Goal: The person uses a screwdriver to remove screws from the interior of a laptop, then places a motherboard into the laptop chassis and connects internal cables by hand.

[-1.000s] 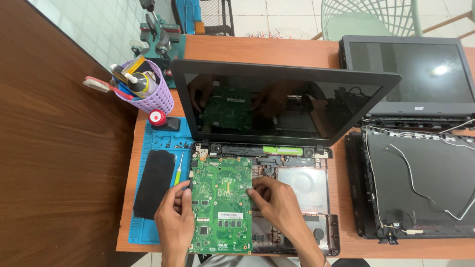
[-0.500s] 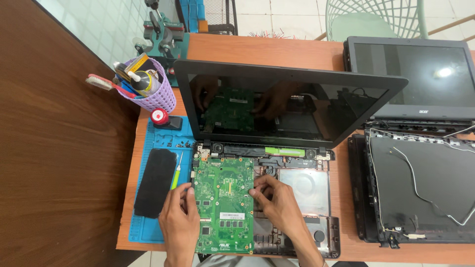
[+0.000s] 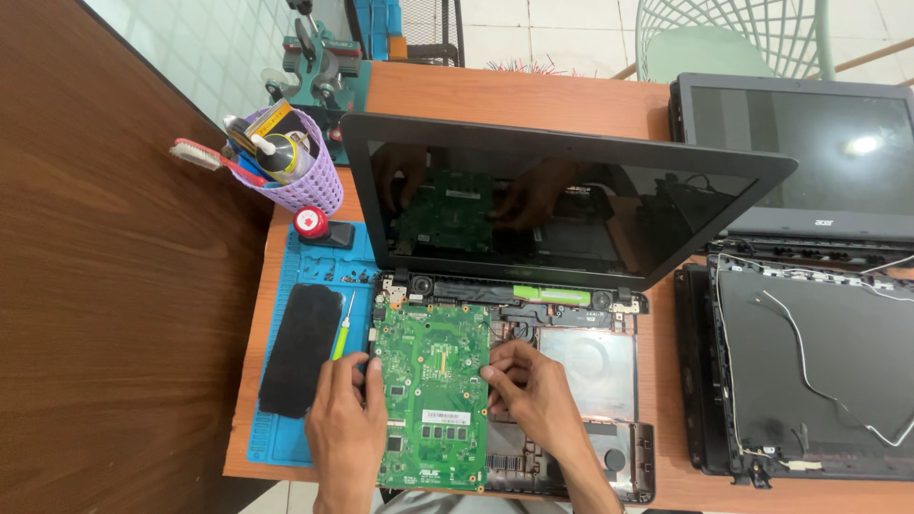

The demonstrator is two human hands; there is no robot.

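A wide, dark, switched-off laptop screen (image 3: pixel 562 205) stood upright mid-table, mirroring the bench. A second black rectangular screen (image 3: pixel 809 143) stood far right, catching a light glint. A small white rectangular label (image 3: pixel 444 417) lay on the green circuit board (image 3: pixel 433 362).

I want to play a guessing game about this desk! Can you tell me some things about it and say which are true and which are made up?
1. Both hands touch the green circuit board. True: the left hand is at its left edge, the right hand at its right edge.
2. The purple basket lies tipped over. False: it stands upright with tools in it.
3. A black phone lies on the blue mat. True.
4. The laptop screen shows a bright cartoon. False: it is dark and mirrors the hands.
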